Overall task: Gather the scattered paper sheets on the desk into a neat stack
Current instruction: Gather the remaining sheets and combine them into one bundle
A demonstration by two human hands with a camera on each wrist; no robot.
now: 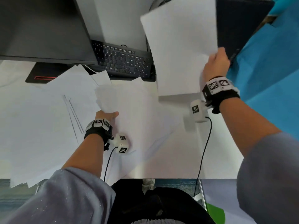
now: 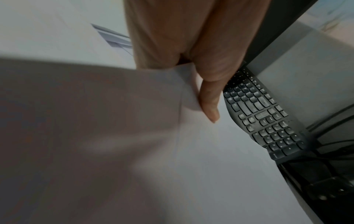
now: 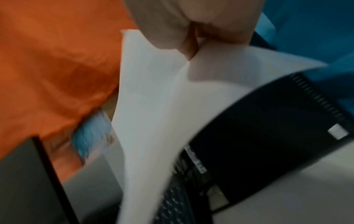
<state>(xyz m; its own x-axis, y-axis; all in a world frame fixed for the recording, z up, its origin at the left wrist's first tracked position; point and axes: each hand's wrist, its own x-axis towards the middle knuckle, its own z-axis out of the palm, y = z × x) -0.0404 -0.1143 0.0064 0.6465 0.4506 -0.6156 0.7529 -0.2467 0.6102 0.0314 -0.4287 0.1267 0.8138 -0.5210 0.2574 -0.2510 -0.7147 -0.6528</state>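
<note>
Right hand (image 1: 216,64) grip: clenched on the right edge of a lifted sheet (image 1: 179,50), held up off the desk (image 1: 178,159) at the upper right of the head view; the right wrist view shows the paper (image 3: 153,106) pinched between thumb and fingers and bowing downward. Left hand (image 1: 106,115) grip: grasping a second sheet (image 1: 105,97) at centre frame, its near corner raised and blurred; in the left wrist view the thumb (image 2: 209,103) presses against the paper's folded-up edge (image 2: 184,91), the other fingers hidden behind the sheet. Scattered sheets (image 1: 48,118) lie overlapping across the left and middle of the desk, some overhanging its near edge at lower left. One carries thin drawn lines (image 1: 72,113), just left of the left hand. Black keyboard (image 1: 124,60) sits at upper centre, partly under the lifted sheet's left edge and a further sheet (image 1: 119,18) behind it. Dark monitor (image 1: 42,28) fills the upper left, its base (image 1: 43,73) partly covered by paper. Blue partition (image 1: 271,65) at right. Both wrists wear black bands with marker cubes and trailing cables.
</note>
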